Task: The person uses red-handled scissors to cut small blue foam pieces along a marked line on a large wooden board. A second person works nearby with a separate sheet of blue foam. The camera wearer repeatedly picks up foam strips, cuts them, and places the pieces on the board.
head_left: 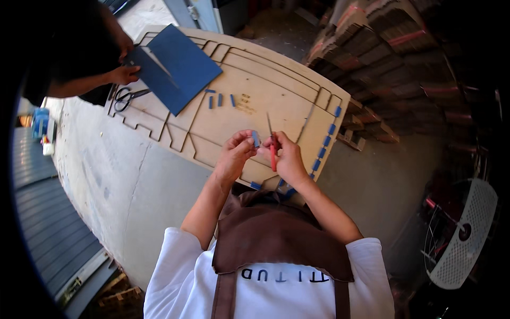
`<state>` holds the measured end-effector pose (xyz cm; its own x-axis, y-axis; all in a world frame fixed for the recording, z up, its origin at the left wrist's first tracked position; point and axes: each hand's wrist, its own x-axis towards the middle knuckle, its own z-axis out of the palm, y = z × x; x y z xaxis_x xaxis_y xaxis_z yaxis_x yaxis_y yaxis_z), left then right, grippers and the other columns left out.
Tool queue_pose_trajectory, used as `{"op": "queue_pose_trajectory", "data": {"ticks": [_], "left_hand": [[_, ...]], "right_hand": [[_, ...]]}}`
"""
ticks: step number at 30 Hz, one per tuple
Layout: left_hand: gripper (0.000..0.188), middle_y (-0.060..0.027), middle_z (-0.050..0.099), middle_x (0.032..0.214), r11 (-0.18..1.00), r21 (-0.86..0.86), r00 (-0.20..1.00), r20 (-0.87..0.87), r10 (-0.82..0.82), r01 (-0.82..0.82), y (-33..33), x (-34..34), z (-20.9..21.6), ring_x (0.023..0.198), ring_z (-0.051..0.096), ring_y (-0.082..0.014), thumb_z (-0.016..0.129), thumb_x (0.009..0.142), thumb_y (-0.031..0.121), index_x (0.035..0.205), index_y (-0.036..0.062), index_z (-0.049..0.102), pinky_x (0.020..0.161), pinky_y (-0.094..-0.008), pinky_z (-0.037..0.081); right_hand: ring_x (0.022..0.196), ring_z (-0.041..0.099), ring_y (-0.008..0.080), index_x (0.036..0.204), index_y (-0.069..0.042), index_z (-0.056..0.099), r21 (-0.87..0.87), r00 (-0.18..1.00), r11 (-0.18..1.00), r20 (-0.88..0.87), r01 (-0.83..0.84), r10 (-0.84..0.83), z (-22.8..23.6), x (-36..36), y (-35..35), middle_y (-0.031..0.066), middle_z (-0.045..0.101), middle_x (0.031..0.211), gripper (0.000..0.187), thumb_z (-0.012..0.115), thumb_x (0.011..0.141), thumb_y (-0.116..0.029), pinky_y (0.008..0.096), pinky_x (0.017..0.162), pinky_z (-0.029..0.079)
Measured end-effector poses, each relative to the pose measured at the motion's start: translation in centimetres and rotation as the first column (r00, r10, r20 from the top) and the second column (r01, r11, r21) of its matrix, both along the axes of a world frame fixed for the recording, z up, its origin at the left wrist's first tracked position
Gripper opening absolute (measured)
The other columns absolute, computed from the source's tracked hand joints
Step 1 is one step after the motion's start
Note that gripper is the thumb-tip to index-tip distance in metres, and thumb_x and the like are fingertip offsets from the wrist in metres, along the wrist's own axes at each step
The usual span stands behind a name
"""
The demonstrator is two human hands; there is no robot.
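Above the near edge of a light wooden board (265,80), my left hand (232,153) pinches a small blue piece (255,139) between thumb and fingers. My right hand (289,159) grips red-handled scissors (273,154), their dark blade pointing away from me. Its fingertips are close to the blue piece; whether they touch it I cannot tell. Several small blue strips (220,100) lie beyond my hands, beside small yellowish bits (245,101). More blue pieces (322,153) sit in a row along the board's right edge.
At the far left, another person's hands (125,74) hold a large blue sheet (186,69) over the board. Black-handled scissors (123,100) lie beside it. Bundled stacks (393,58) stand at right, and a white perforated panel (462,239) at lower right.
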<state>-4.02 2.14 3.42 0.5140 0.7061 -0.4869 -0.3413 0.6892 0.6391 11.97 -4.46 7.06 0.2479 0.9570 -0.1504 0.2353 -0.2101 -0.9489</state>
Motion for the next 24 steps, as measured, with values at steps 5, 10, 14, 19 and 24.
{"op": "queue_pose_trajectory", "data": {"ticks": [5,10,14,19,24], "left_hand": [[0.016,-0.001,0.065,0.098,0.995,0.011,0.994,-0.041,-0.099,0.099,-2.8,0.9,0.0,0.083,0.062,-0.0115,0.056,0.095,0.007,0.11,0.0066,0.059,0.076,-0.0281,0.051],[0.016,-0.0006,0.065,0.096,0.977,0.042,0.974,-0.091,-0.206,0.21,-4.1,1.0,-1.7,0.082,0.061,-0.0112,0.06,0.093,0.008,0.109,0.0077,0.06,0.074,-0.0267,0.051],[0.017,-0.0002,0.065,0.095,0.969,0.047,0.966,-0.104,-0.237,0.243,-4.7,0.8,-1.8,0.081,0.061,-0.0115,0.062,0.092,0.009,0.11,0.0075,0.06,0.074,-0.0268,0.051],[0.019,-0.0005,0.064,0.098,0.966,-0.021,0.963,-0.081,-0.258,0.257,-5.6,0.2,-1.6,0.084,0.061,-0.0122,0.062,0.092,0.009,0.111,0.0071,0.059,0.078,-0.0275,0.051],[0.017,-0.0031,0.064,0.097,0.974,-0.087,0.97,-0.108,-0.219,0.21,-6.6,-0.9,-1.1,0.084,0.063,-0.0134,0.06,0.092,0.006,0.109,0.0056,0.058,0.075,-0.0269,0.052]], "right_hand": [[0.072,0.061,0.0298,0.101,-0.002,0.055,0.046,0.996,0.999,0.082,0.021,-0.024,-0.7,0.2,-2.9,0.0157,0.06,0.08,0.028,0.072,0.081,-0.014,0.0354,0.066,0.05],[0.07,0.061,0.0293,0.102,-0.001,0.055,0.011,0.991,0.997,0.11,0.077,-0.078,-1.0,0.3,-5.2,0.0148,0.061,0.081,0.024,0.068,0.083,-0.01,0.035,0.064,0.05],[0.072,0.063,0.03,0.101,-0.001,0.055,0.018,0.987,0.996,0.136,0.085,-0.086,-0.7,0.1,-6.3,0.0154,0.062,0.081,0.022,0.066,0.083,-0.009,0.0357,0.064,0.05],[0.075,0.065,0.0333,0.101,-0.001,0.055,-0.006,0.991,0.997,0.105,0.081,-0.08,-1.3,-0.2,-7.4,0.0178,0.063,0.081,0.021,0.065,0.085,-0.008,0.0374,0.066,0.051],[0.082,0.067,0.0339,0.105,-0.001,0.056,-0.053,0.995,0.997,0.093,0.051,-0.046,-1.6,-1.2,-8.0,0.0183,0.067,0.088,0.023,0.065,0.084,-0.007,0.0383,0.07,0.053]]}}
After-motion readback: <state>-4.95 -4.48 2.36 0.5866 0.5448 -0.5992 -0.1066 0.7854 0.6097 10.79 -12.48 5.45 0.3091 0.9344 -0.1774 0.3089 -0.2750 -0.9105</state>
